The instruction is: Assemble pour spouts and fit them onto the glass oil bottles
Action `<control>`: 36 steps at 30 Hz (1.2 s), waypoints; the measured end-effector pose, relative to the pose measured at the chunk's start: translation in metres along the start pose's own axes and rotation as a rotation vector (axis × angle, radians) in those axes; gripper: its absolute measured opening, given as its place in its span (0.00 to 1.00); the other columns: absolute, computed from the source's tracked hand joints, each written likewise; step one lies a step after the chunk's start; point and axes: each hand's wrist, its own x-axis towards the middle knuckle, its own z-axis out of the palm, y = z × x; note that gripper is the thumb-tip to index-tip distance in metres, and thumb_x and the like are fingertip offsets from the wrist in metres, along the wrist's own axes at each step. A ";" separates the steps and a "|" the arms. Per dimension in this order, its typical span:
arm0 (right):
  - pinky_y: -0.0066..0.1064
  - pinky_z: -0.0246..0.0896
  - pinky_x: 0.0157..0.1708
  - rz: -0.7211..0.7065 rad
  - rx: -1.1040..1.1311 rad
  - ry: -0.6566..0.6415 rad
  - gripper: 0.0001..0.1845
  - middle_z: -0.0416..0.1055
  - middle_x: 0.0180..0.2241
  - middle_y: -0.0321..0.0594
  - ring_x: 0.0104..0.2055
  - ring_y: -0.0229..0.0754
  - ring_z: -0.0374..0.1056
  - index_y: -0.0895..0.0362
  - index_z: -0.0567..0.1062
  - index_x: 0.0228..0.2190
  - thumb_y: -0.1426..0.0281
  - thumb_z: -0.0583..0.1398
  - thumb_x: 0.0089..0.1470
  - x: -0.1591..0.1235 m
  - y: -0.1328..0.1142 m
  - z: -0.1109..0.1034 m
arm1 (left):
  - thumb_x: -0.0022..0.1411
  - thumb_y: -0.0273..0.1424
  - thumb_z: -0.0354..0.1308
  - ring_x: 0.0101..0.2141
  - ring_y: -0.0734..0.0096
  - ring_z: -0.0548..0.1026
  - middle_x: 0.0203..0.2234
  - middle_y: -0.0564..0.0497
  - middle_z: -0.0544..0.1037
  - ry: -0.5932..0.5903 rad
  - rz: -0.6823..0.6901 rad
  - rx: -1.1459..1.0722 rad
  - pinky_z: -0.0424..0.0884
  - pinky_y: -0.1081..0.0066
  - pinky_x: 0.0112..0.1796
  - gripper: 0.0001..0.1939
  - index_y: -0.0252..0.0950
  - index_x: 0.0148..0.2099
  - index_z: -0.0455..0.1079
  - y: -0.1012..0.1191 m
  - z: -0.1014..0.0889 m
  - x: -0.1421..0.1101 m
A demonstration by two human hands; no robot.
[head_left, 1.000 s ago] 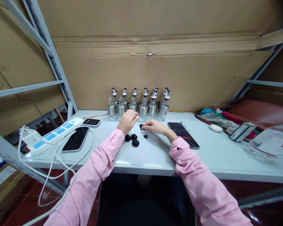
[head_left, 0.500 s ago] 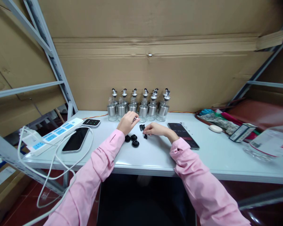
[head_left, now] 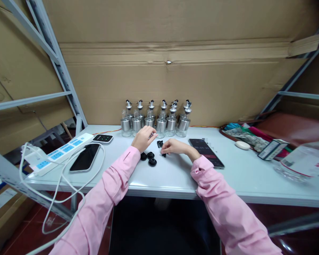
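My left hand (head_left: 144, 137) is closed in a pinch in front of the bottles, with a small silvery piece showing at its fingertips; its kind is hard to make out. To the right, my right hand (head_left: 174, 146) points its pinched fingertips down at a small black part (head_left: 163, 154) on the table, mostly hidden by the fingers. Just beyond those fingers lie more small black parts (head_left: 160, 143). Several round black stoppers (head_left: 152, 162) lie by my left wrist. Glass bottles with steel sleeves (head_left: 161, 125) stand in rows behind, some topped with pour spouts (head_left: 173, 107).
Left on the white table (head_left: 175, 180) are a power strip (head_left: 61, 152) with white cables, a dark phone (head_left: 85, 157) and a small device (head_left: 103, 138). Right are another phone (head_left: 206, 153), a white oval object (head_left: 242, 145), a small box (head_left: 272, 149) and a clear plastic container (head_left: 303, 163).
My right fingertips have come down slightly onto the small black part and now cover more of it. My left hand stays in place.
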 end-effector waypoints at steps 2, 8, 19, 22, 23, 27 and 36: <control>0.26 0.53 0.26 0.007 0.012 0.002 0.13 0.67 0.15 0.33 0.19 0.32 0.58 0.60 0.78 0.24 0.62 0.61 0.42 0.000 -0.001 -0.001 | 0.63 0.32 0.51 0.34 0.67 0.66 0.29 0.50 0.69 -0.006 -0.008 -0.004 0.64 0.70 0.36 0.06 0.34 0.35 0.64 0.000 0.000 0.000; 0.25 0.54 0.20 0.107 0.072 -0.001 0.12 0.68 0.15 0.35 0.17 0.32 0.59 0.60 0.77 0.24 0.63 0.63 0.41 -0.004 -0.009 -0.001 | 0.63 0.32 0.50 0.34 0.67 0.66 0.29 0.50 0.70 -0.008 -0.010 -0.001 0.64 0.70 0.37 0.06 0.35 0.35 0.64 0.001 -0.001 0.000; 0.26 0.55 0.21 0.019 0.151 0.363 0.21 0.64 0.16 0.33 0.17 0.32 0.61 0.60 0.70 0.25 0.53 0.56 0.50 -0.001 -0.014 0.002 | 0.65 0.31 0.45 0.33 0.66 0.67 0.29 0.50 0.69 -0.008 -0.043 0.135 0.62 0.69 0.35 0.07 0.35 0.36 0.61 0.005 -0.003 0.001; 0.25 0.57 0.21 -0.048 0.547 0.313 0.23 0.69 0.23 0.38 0.22 0.35 0.66 0.60 0.68 0.29 0.51 0.53 0.52 0.006 -0.026 0.013 | 0.66 0.31 0.43 0.27 0.71 0.66 0.28 0.52 0.66 0.014 -0.166 0.005 0.61 0.72 0.30 0.05 0.36 0.38 0.57 0.002 0.001 -0.001; 0.25 0.59 0.22 -0.069 0.685 0.287 0.23 0.70 0.25 0.40 0.24 0.36 0.67 0.59 0.68 0.31 0.50 0.52 0.52 0.007 -0.030 0.017 | 0.65 0.32 0.43 0.26 0.72 0.65 0.28 0.53 0.65 0.030 -0.186 -0.041 0.62 0.73 0.29 0.05 0.36 0.38 0.56 0.000 0.003 -0.002; 0.27 0.62 0.25 -0.138 1.029 0.259 0.21 0.70 0.25 0.39 0.24 0.35 0.66 0.59 0.67 0.28 0.52 0.57 0.49 0.012 -0.039 0.025 | 0.64 0.33 0.45 0.29 0.74 0.65 0.30 0.52 0.62 0.122 -0.085 -0.139 0.64 0.74 0.33 0.06 0.37 0.35 0.54 -0.005 0.012 -0.003; 0.23 0.49 0.19 -0.200 1.179 0.444 0.21 0.60 0.17 0.29 0.19 0.28 0.54 0.57 0.65 0.23 0.56 0.66 0.38 0.013 -0.030 0.020 | 0.60 0.38 0.54 0.40 0.67 0.69 0.41 0.44 0.66 0.088 0.095 -0.146 0.68 0.69 0.42 0.18 0.34 0.49 0.57 -0.002 0.009 -0.002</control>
